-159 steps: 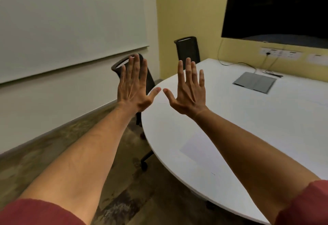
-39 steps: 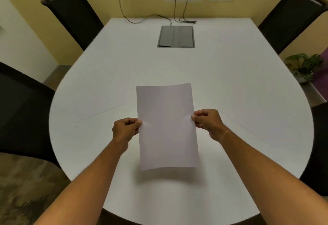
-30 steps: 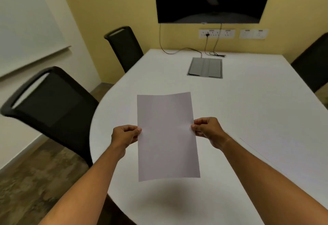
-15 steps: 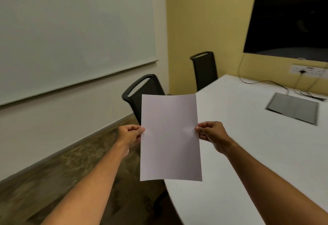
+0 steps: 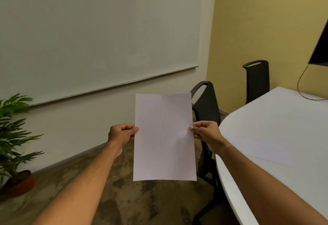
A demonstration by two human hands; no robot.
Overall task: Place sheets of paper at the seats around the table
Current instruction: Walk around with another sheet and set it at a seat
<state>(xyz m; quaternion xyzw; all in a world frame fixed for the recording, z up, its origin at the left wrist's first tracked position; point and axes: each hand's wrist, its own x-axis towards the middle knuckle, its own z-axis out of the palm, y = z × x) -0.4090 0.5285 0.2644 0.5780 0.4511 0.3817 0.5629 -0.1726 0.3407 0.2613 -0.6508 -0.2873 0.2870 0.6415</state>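
The left hand is pinching the left edge of the sheet of paper; the sheet is hanging upright in the air, off the tabletop's left edge; the right hand is pinching its right edge; it is looking light and floppy, so gripping at mid-edges seems wise; a chair is standing partly hidden behind it; a faint sheet lying on the tabletop is hard to make out.

The room is evenly and rather dimly lit, with a warm yellowish cast. A pale reflection of a ceiling light sits at the top of the whiteboard, whose surface shows soft glare. The sheet of paper looks flat and faintly lilac, with little shadow. The wide lens bends straight lines near the borders. The potted plant at the left edge is slightly smeared.
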